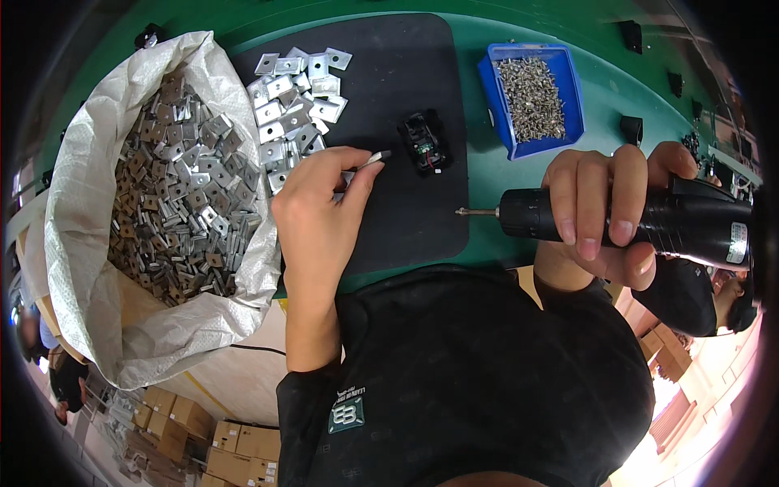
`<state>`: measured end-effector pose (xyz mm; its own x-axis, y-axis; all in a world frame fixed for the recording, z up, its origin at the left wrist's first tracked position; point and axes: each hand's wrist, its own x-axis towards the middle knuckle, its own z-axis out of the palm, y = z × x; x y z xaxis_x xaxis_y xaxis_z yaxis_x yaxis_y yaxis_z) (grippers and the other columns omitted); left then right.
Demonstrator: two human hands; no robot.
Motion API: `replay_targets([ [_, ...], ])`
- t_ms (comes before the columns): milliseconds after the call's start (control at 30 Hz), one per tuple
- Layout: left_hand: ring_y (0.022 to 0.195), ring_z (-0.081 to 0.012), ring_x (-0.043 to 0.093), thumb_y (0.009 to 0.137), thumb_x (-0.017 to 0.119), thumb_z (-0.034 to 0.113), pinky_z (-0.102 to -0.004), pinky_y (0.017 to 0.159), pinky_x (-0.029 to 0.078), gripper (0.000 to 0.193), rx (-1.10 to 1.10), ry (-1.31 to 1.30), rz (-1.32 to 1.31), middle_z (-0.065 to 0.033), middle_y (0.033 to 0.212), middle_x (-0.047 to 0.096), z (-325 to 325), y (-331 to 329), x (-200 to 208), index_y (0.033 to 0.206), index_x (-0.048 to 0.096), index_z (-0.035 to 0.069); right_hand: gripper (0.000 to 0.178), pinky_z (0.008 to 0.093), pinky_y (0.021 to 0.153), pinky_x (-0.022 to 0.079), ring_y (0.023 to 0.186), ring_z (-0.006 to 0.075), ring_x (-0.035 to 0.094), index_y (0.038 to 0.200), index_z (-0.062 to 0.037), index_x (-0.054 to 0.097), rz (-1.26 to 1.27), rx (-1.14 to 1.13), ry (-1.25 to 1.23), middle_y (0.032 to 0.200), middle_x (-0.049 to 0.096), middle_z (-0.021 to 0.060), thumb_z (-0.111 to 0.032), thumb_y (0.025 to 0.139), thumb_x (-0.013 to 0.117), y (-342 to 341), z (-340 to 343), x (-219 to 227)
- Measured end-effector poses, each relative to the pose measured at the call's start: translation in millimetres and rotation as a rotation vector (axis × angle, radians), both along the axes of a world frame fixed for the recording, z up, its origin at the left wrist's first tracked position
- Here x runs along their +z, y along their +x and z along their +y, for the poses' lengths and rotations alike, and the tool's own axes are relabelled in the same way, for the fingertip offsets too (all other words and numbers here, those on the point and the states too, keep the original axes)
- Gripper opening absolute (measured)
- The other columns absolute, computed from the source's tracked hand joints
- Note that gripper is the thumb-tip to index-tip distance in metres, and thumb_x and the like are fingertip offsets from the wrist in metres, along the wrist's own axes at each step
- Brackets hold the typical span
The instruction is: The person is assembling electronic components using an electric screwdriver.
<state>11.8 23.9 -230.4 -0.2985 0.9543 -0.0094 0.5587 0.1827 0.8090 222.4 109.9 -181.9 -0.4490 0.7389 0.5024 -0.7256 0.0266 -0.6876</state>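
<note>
My left hand (320, 207) pinches a small metal plate (376, 157) between thumb and forefinger, above the black mat (410, 231). Just right of those fingertips lies a small black plastic housing (423, 142) with wires and a bit of green circuit board inside. In my right hand (604, 207) is a black electric screwdriver (527, 214), held level with its bit (479, 212) pointing left. A small screw (462, 212) appears to sit on the tip. Loose square metal plates (284, 118), each with a hole, are spread at the mat's far left, beyond my left hand.
A white woven sack (81, 243) full of metal plates stands on the left. At the far right of the mat is a blue bin (578, 122) of small screws. Cardboard boxes (243, 454) are stacked below on the left, and other people are at the edges.
</note>
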Motion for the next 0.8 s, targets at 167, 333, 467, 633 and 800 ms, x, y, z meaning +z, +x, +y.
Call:
replay_targets([
  [167, 0.075, -0.0223, 0.062, 0.07, 0.074, 0.001, -0.0304, 0.066, 0.048, 0.013, -0.053, 0.2, -0.043, -0.0071, 0.086, 0.065, 11.3, 4.6, 2.2, 0.082, 0.068, 0.002, 0.062, 0.0224, 0.056, 0.047, 0.058, 0.0083, 0.056, 0.135, -0.0131, 0.038, 0.046, -0.002, -0.022, 0.081, 0.054, -0.0017, -0.012, 0.082, 0.068, -2.7, 1.1, -6.5],
  [333, 0.097, -0.0233, 0.056, 0.068, 0.076, 0.006, -0.0378, 0.083, 0.039, 0.016, -0.143, 0.216, 0.143, -0.0035, 0.108, 0.06, 20.3, 14.3, -6.0, 0.081, 0.066, 0.006, 0.061, 0.0226, 0.056, 0.046, 0.057, 0.0085, 0.055, 0.135, -0.0127, 0.039, 0.046, -0.026, -0.024, 0.081, 0.054, -0.0015, -0.013, 0.082, 0.068, 3.0, 3.2, -6.5],
  [467, 0.097, -0.0225, 0.056, 0.07, 0.075, 0.008, -0.0375, 0.084, 0.035, 0.013, -0.169, 0.19, 0.271, -0.0027, 0.107, 0.061, 25.1, 17.3, -13.5, 0.079, 0.066, 0.008, 0.073, 0.0303, 0.063, 0.048, 0.066, 0.016, 0.057, 0.144, -0.0177, 0.023, 0.053, 0.052, -0.017, 0.086, 0.051, 0.0023, -0.013, 0.084, 0.064, 12.1, 6.0, -9.9],
  [633, 0.092, -0.02, 0.057, 0.072, 0.074, 0.01, -0.0368, 0.082, 0.032, 0.011, -0.166, 0.204, 0.311, -0.0005, 0.102, 0.064, 29.3, 18.5, -24.5, 0.08, 0.066, 0.01, 0.073, 0.0308, 0.063, 0.047, 0.066, 0.0162, 0.057, 0.144, -0.0179, 0.023, 0.041, 0.052, -0.042, 0.086, 0.051, 0.002, -0.014, 0.084, 0.064, 14.3, 5.6, -11.3],
  [800, 0.087, -0.0215, 0.057, 0.073, 0.072, 0.009, -0.0362, 0.081, 0.033, 0.017, -0.173, 0.218, 0.271, -0.0015, 0.098, 0.063, 32.2, 20.6, -24.1, 0.088, 0.065, 0.01, 0.074, 0.0307, 0.062, 0.046, 0.066, 0.0159, 0.056, 0.146, -0.0179, 0.022, 0.023, 0.058, -0.029, 0.085, 0.05, 0.0018, -0.016, 0.085, 0.065, 13.3, 7.7, -12.6],
])
